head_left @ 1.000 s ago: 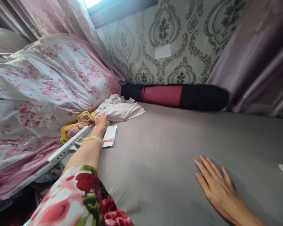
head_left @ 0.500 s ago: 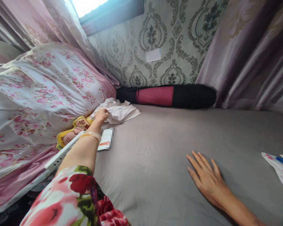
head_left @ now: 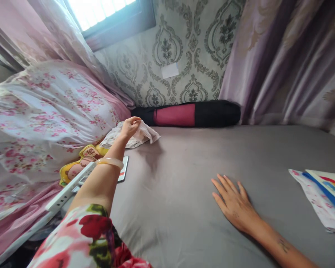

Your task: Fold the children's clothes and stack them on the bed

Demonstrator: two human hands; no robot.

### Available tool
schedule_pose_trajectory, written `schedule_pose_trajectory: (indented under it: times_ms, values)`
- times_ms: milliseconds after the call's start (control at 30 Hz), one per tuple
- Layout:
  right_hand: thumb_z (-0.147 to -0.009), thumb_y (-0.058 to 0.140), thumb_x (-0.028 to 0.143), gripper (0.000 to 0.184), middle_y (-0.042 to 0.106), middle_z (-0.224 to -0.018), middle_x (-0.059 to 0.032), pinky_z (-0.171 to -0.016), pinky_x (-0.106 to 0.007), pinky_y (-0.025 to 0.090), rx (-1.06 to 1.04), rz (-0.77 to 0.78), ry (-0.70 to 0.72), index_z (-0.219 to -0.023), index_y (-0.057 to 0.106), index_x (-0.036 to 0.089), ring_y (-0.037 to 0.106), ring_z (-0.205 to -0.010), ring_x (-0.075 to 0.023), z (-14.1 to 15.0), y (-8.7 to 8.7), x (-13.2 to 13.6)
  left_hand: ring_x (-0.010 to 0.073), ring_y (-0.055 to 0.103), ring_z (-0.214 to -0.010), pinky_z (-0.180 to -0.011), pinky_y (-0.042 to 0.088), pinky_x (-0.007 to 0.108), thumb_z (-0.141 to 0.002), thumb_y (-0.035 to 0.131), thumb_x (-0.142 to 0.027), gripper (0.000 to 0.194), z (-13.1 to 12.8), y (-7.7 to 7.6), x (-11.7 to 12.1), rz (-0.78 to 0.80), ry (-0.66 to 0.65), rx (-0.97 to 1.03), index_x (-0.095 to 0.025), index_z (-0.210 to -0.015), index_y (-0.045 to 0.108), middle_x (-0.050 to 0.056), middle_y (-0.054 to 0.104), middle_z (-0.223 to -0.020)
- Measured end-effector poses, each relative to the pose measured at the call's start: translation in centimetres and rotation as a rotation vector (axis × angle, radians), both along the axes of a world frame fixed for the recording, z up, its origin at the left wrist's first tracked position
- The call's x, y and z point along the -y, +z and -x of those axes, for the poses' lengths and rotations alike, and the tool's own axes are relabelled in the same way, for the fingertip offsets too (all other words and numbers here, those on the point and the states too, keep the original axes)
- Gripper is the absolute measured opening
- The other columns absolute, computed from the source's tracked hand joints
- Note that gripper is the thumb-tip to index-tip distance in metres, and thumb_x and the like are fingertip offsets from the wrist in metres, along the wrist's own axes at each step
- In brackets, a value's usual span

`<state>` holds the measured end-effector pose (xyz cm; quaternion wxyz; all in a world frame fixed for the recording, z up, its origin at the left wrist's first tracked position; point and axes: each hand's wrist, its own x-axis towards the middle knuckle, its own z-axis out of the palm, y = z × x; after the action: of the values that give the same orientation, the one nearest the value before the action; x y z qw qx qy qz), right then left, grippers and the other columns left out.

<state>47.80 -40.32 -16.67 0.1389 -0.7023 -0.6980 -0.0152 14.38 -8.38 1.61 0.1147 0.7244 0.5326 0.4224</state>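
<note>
My left hand [head_left: 130,127] pinches a light, thin white cloth [head_left: 145,132] and holds part of it raised above the bed. The rest of the cloth lies crumpled at the foot of the flowered covering, and its exact kind is unclear. A pale bangle [head_left: 110,162] circles my left wrist. Beneath that forearm a phone-like white slab [head_left: 124,172] with a red mark lies partly hidden. My right hand [head_left: 234,203] rests flat on the grey bedsheet [head_left: 178,178], fingers spread, holding nothing.
A black and red long bag [head_left: 175,114] lies along the wallpapered wall. At left are a flowered cover [head_left: 53,108], a yellow cartoon cushion [head_left: 75,170] and a white power strip [head_left: 63,198]. Folded items with a blue edge [head_left: 324,188] sit at right.
My left hand has lifted part of the white cloth up off the bed, and its shadow falls on the sheet. The view has turned slightly right. My right hand stays flat.
</note>
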Motion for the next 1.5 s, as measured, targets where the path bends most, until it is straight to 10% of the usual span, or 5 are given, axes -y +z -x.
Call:
schedule_pose_trajectory:
  times_ms: [367, 667, 967, 1167, 1500]
  values:
    - [-0.094, 0.040, 0.033, 0.043, 0.056, -0.137, -0.0146, -0.107, -0.050, 0.039, -0.177, 0.024, 0.121, -0.129, 0.059, 0.018, 0.050, -0.128, -0.0278, -0.4, 3.1, -1.3, 0.0099, 0.052, -0.055, -0.053, 0.040, 0.021, -0.054, 0.074, -0.035, 0.033, -11.2, -0.9, 5.3, 0.330, -0.361, 0.612, -0.013, -0.078, 0.066, -0.002, 0.060, -0.061]
    - [-0.088, 0.052, 0.026, 0.037, 0.064, -0.124, -0.0114, -0.097, -0.040, 0.048, -0.702, -0.501, 0.073, -0.125, 0.057, 0.019, 0.060, -0.113, -0.0236, 3.3, 9.9, -7.9, 0.0093, 0.053, -0.054, -0.051, 0.040, 0.021, -0.062, 0.073, -0.033, 0.027, -18.3, -1.2, 12.2, 0.501, -0.540, 0.644, -0.014, -0.077, 0.064, 0.000, 0.061, -0.064]
    - [-0.085, 0.046, 0.021, 0.030, 0.073, -0.104, -0.0094, -0.089, -0.035, 0.050, -0.856, -0.610, -0.133, -0.103, 0.070, 0.016, 0.067, -0.097, -0.0229, 0.5, 11.8, -9.8, 0.0074, 0.051, -0.060, -0.048, 0.038, 0.016, -0.065, 0.078, -0.028, 0.062, -17.1, -0.5, 15.6, 0.495, -0.908, 0.227, -0.020, -0.121, 0.052, -0.004, 0.055, -0.077]
    - [-0.087, 0.038, 0.015, 0.037, 0.069, -0.111, -0.0063, -0.099, -0.037, 0.045, -0.613, -0.776, -0.039, -0.110, 0.067, 0.021, 0.062, -0.108, -0.0207, -1.2, 15.2, -7.0, 0.0051, 0.047, -0.052, -0.043, 0.035, 0.014, -0.075, 0.065, -0.022, 0.047, -17.3, 0.6, 16.5, 0.447, -0.986, 0.113, -0.023, -0.120, 0.052, -0.004, 0.055, -0.076]
    - [-0.080, 0.050, 0.024, 0.026, 0.067, -0.068, -0.0004, -0.054, -0.023, 0.045, -0.927, -0.277, -0.017, -0.089, 0.072, 0.015, 0.059, -0.061, -0.0148, -3.0, 17.6, -3.4, 0.0101, 0.056, -0.063, -0.051, 0.042, 0.018, -0.075, 0.069, -0.039, 0.028, -18.2, 0.8, 16.3, 0.370, -0.979, 0.232, -0.017, -0.093, 0.071, 0.002, 0.064, -0.078]
